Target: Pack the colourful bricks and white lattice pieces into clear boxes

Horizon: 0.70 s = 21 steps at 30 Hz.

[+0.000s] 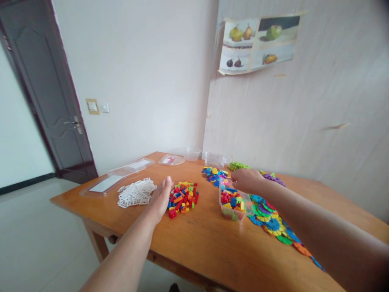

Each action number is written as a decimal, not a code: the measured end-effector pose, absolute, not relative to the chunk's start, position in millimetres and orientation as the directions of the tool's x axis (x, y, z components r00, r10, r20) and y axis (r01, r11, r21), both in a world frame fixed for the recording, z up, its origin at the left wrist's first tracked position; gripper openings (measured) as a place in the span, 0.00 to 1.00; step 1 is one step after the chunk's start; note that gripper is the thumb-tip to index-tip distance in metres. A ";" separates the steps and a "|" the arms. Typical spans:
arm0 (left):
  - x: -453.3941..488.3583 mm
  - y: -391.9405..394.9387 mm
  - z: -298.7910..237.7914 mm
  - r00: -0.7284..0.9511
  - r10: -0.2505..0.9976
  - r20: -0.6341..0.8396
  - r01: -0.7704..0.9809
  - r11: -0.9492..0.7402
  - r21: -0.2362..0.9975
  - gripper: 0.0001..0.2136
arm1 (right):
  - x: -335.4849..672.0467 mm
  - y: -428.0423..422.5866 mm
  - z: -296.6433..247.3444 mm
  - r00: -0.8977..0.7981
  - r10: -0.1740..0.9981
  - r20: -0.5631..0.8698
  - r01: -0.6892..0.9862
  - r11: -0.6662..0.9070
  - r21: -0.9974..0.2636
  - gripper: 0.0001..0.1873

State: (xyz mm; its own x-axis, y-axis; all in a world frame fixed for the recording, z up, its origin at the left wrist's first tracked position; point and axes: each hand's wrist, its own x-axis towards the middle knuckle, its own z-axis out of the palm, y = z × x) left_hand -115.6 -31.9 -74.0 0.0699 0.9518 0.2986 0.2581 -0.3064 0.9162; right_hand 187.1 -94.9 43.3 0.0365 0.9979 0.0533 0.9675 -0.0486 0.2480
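My left hand (161, 199) is on edge at the left side of a heap of coloured toy bricks (184, 198), thumb up and fingers stretched out, holding nothing that I can see. A clear plastic box (237, 215) with more toy bricks (232, 200) in it stands to the right of the heap. Over the far right rim of this box is my right hand (246, 179), its fingers curled downward and closed. What they grip, if anything, is hidden behind the hand.
White plastic lattice pieces (136, 192) lie left of the heap on the wooden table (206, 243). Colourful notched discs (273, 223) spread along the right. Blue and yellow pieces (214, 174), green pieces (238, 166), clear lids (105, 182) and clear containers (193, 153) lie farther back.
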 end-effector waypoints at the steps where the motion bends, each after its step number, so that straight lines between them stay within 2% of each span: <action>1: -115.6 -32.1 -73.6 0.075 0.955 0.288 0.234 -0.298 0.926 0.36 | 188.5 -96.2 42.5 0.041 0.997 0.059 0.969 -0.054 0.242 0.15; 7: -115.0 -32.6 -72.0 0.076 0.969 0.236 0.158 -0.246 0.956 0.37 | 195.1 -115.7 40.7 0.054 0.992 0.111 0.979 -0.075 0.191 0.16; 14: -114.2 -33.7 -72.2 0.079 0.971 0.227 0.123 -0.236 0.964 0.38 | 190.3 -166.9 12.1 -0.025 0.937 0.347 1.000 0.019 0.021 0.16; 18: -113.1 -33.8 -70.4 0.080 0.975 0.206 0.118 -0.214 0.970 0.39 | 181.5 -196.2 -10.5 -0.144 0.901 0.409 0.979 0.189 -0.071 0.16; 21: -112.4 -34.5 -69.6 0.098 0.974 0.204 0.131 -0.216 0.968 0.40 | 175.4 -209.5 -23.6 -0.253 0.855 0.453 0.946 0.316 -0.068 0.16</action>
